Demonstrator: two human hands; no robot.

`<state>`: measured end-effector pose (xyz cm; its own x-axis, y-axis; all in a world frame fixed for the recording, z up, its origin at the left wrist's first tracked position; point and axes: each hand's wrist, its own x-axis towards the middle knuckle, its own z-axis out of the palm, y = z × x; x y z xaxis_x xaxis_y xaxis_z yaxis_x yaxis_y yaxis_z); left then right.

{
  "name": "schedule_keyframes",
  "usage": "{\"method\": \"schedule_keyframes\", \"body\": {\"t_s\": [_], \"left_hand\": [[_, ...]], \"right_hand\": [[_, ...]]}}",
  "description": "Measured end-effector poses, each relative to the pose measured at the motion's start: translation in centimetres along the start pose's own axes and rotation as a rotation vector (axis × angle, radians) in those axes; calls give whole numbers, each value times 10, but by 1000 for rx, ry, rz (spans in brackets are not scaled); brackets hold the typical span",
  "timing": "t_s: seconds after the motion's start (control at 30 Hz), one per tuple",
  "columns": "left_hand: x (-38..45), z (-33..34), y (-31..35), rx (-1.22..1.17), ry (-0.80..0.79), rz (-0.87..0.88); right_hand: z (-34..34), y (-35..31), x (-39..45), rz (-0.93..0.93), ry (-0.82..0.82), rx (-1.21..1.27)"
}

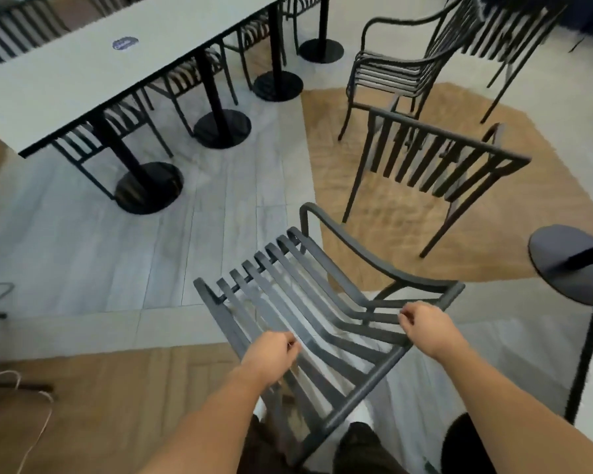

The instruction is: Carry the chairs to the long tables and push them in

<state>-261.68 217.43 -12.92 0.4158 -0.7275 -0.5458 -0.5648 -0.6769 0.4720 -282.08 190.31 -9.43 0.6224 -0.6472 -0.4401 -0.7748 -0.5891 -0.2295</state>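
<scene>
Both hands are on the grey slatted chair [308, 313] at lower centre — it's tipped, slats running lengthwise from the backrest near the person toward the upper left, front edge aimed at the long counter [93, 73] in the upper left of the frame. The left hand [271, 350] has its grip curled round the chair's left side; the right hand [425, 326] is curled round the frame at the backrest's right corner. The chair sits between the two hands, just ahead of the person's legs. Under the counter, chairs are tucked among black pedestal bases. Right of centre stands another chair [435, 162], with a stack of chairs [404, 66] beyond — floor is pale grey planks beside tan wood patches.
</scene>
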Motion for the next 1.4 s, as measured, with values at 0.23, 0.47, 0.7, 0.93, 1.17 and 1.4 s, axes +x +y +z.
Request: {"method": "schedule_keyframes", "body": {"t_s": [0.23, 0.47, 0.7, 0.93, 1.17, 1.4], "left_hand": [[-23, 77, 73, -212, 13, -171], [-41, 113, 104, -235, -80, -258], [-40, 125, 109, -147, -49, -347], [-32, 120, 115, -88, 20, -412], [-18, 91, 99, -111, 105, -457], [-20, 52, 43, -132, 96, -513]], "right_hand": [[-16, 37, 19, -356, -217, -319], [-12, 47, 25, -518, -345, -489], [7, 48, 44, -601, -292, -704], [10, 42, 66, -612, -214, -774], [4, 1, 99, -595, -176, -735], [11, -69, 116, -652, -194, -759]]}}
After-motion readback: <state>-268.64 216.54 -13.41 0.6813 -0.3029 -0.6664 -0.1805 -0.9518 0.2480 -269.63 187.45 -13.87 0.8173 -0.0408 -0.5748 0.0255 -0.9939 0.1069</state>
